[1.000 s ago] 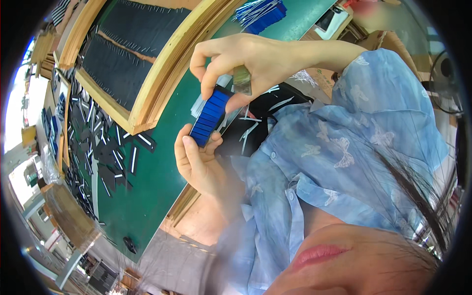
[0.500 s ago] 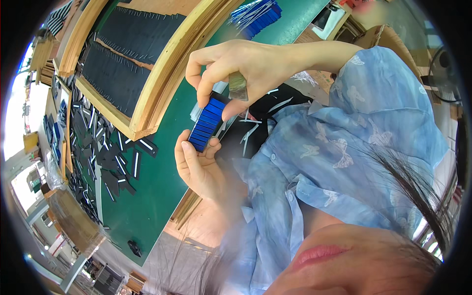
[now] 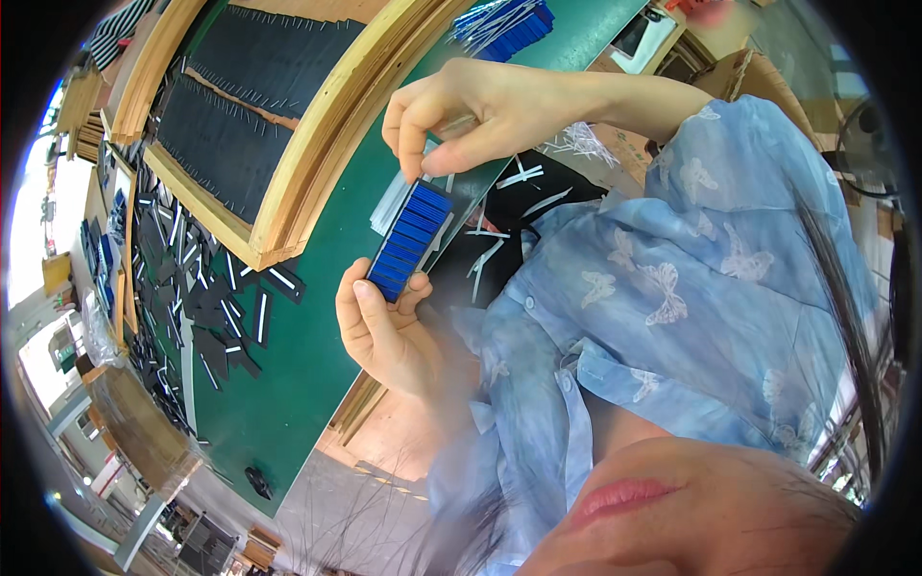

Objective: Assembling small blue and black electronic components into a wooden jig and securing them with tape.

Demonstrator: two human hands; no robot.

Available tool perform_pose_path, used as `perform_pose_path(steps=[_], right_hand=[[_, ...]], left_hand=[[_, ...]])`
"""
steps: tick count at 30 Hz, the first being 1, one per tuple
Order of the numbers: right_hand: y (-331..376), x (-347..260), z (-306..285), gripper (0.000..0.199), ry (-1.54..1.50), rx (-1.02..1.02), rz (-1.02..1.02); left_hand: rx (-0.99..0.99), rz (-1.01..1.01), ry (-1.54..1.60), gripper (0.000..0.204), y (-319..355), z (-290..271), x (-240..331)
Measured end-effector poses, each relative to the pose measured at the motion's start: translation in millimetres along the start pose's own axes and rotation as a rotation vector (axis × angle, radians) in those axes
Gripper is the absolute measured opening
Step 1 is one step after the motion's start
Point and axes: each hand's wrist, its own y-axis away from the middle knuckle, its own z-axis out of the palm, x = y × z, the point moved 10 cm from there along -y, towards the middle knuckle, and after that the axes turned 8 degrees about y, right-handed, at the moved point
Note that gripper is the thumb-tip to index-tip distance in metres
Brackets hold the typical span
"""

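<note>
My left hand (image 3: 384, 331) grips the lower end of a narrow block (image 3: 408, 240) of blue pieces set side by side in a row, with dark lines between them. The thumb lies along the near side; the other fingers curl behind and under the block. At its upper end is my right hand (image 3: 471, 115), thumb and index finger pinched together by the top corner. Whatever is between those fingertips is too small to make out. Behind the block, white translucent strips (image 3: 389, 204) lie on the green table (image 3: 288, 384).
A wooden frame (image 3: 279, 216) holding rows of black pieces (image 3: 216, 144) stands at the far left. Loose black pieces with white strips (image 3: 221, 326) are scattered beside it. A blue bundle with white sticks (image 3: 504, 29) lies at the back. Black cloth (image 3: 538, 197) covers my lap.
My right hand has moved up from around the block's upper end to a pinch at its top corner. The olive-brown flat piece seen by that hand is no longer visible. The left hand keeps its hold.
</note>
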Motion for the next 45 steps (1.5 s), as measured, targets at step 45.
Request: perform_pose_path(steps=[45], right_hand=[[-85.9, -4.0, -143.6, 0.022, 0.170, 0.341, 0.190]], left_hand=[[0.038, 0.328, -0.166, 0.051, -38.5, 26.5, 23.5]])
